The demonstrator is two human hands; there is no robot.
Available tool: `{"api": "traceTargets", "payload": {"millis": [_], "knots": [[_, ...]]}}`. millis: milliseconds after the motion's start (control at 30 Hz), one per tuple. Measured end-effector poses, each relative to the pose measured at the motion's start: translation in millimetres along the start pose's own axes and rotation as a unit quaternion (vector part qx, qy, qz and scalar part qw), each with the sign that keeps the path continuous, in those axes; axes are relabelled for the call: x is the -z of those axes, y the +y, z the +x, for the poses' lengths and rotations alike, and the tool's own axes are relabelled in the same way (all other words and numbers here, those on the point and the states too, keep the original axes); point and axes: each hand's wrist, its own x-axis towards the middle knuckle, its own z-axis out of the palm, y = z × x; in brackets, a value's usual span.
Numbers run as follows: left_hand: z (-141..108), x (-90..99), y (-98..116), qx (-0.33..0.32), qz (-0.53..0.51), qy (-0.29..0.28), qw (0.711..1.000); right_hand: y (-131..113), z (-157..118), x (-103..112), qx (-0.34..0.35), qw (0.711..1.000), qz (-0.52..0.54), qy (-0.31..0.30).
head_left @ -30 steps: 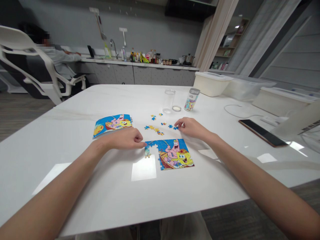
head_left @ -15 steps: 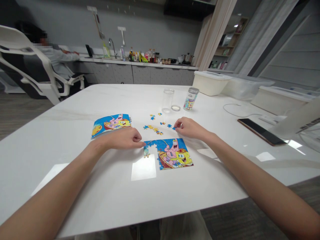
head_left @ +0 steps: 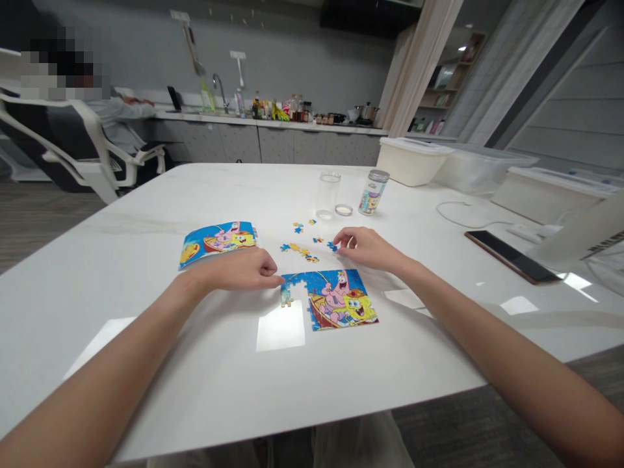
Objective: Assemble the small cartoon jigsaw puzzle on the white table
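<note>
A partly joined cartoon puzzle [head_left: 341,300] lies on the white table, with a gap at its lower left. My left hand [head_left: 251,269] is curled, its index fingertip touching the puzzle's upper left corner; nothing shows inside it. My right hand [head_left: 363,247] has its fingertips at blue puzzle pieces [head_left: 332,246] above the assembled part, fingers bent around a small gap. Several loose yellow and blue pieces [head_left: 305,252] lie between the hands. Left of them, a curved picture sheet [head_left: 219,239] with the same cartoon is partly behind my left hand.
Behind the pieces stand a clear jar [head_left: 328,196], a round lid [head_left: 344,210] and a printed can [head_left: 374,193]. A phone [head_left: 511,257], cable and storage boxes [head_left: 412,162] are on the right. A person sits at the far left.
My right hand has moved slightly left, and the blue piece at its fingertips is now against the neighbouring blue piece. My left hand stays in place.
</note>
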Motion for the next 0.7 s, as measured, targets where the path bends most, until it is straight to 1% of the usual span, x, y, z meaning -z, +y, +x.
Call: {"api": "traceTargets", "payload": {"millis": [33,100,167,233,300,500,700], "knots": [[0,0.0,0,0.001,-0.001,0.001,1.0,-3,0,-1,-0.004,0.999,0.047,-0.019],[0,0.1,1,0.001,-0.003,0.002,1.0,-9,-1,-3,-0.029,0.987,0.145,-0.064],[0,0.4,2,0.0,-0.01,0.005,1.0,-15,-3,-4,-0.072,0.966,0.226,-0.099],[0,0.6,3,0.001,-0.017,0.007,1.0,-21,-6,-5,-0.108,0.947,0.277,-0.121],[1,0.7,4,0.003,-0.021,0.009,1.0,-25,-7,-4,-0.125,0.937,0.297,-0.132],[1,0.4,4,0.005,-0.025,0.008,1.0,-29,-9,-4,-0.124,0.928,0.323,-0.142],[1,0.6,3,0.009,-0.023,0.006,1.0,-29,-10,-4,-0.121,0.929,0.319,-0.141]]}}
